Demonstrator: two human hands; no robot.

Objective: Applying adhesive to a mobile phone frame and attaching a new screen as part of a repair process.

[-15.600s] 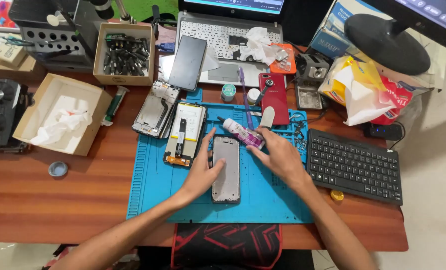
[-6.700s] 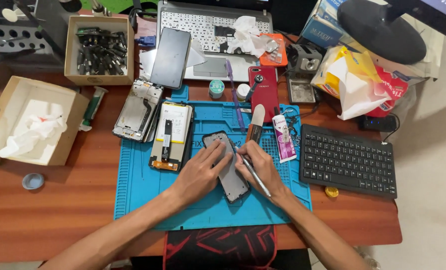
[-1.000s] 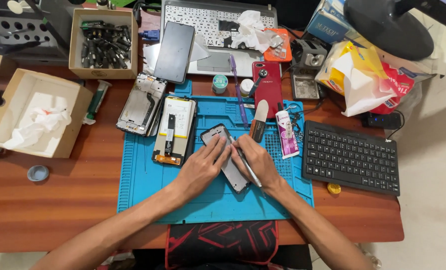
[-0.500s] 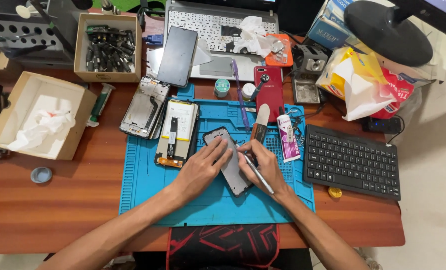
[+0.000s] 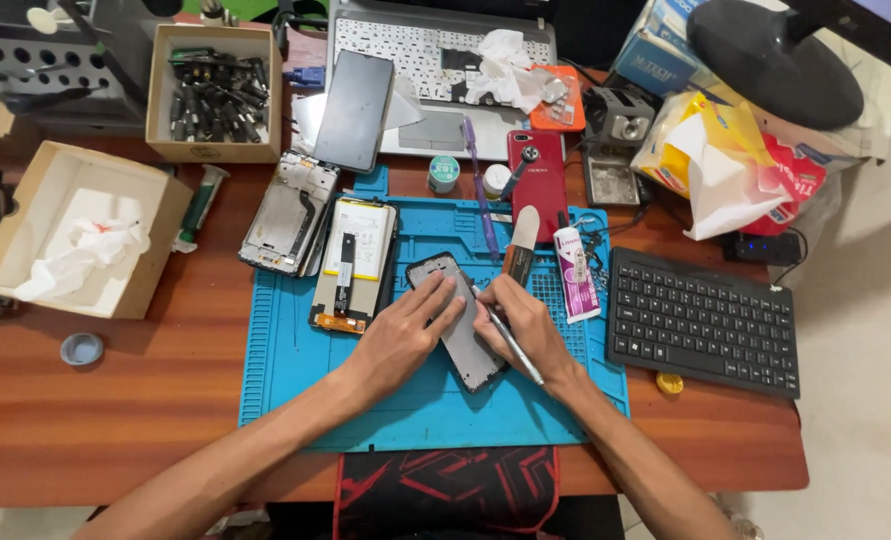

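The left hand [image 5: 403, 335] is lying flat, fingers together and extended, pressing down a thin grey rectangular phone panel [image 5: 458, 322] that is resting tilted on the blue silicone repair mat [image 5: 296, 385], near its middle. The right hand [image 5: 521, 325] is pinching a slim silver metal tool [image 5: 511, 340] like a pen, fingers closed around the shaft, its tip meeting the panel's right edge. Judged: the panel is light, stiff but thin, probably fragile at the edges and slippery on its face; holding it by flat pressure or by its long edges seems safest.

Count on the mat: one opened phone body with a pale battery [image 5: 354, 265], one bare metal frame [image 5: 288, 213] overlapping the mat's edge, one white glue tube [image 5: 574, 273]. Just right, one small black keyboard [image 5: 704, 322]. Farther: one red phone [image 5: 537, 183], one dark phone [image 5: 353, 96] lying on the one silver laptop [image 5: 436, 55], two open cardboard boxes, the nearer [image 5: 76, 228] holding crumpled white paper, the farther [image 5: 216, 92] holding dark bits.
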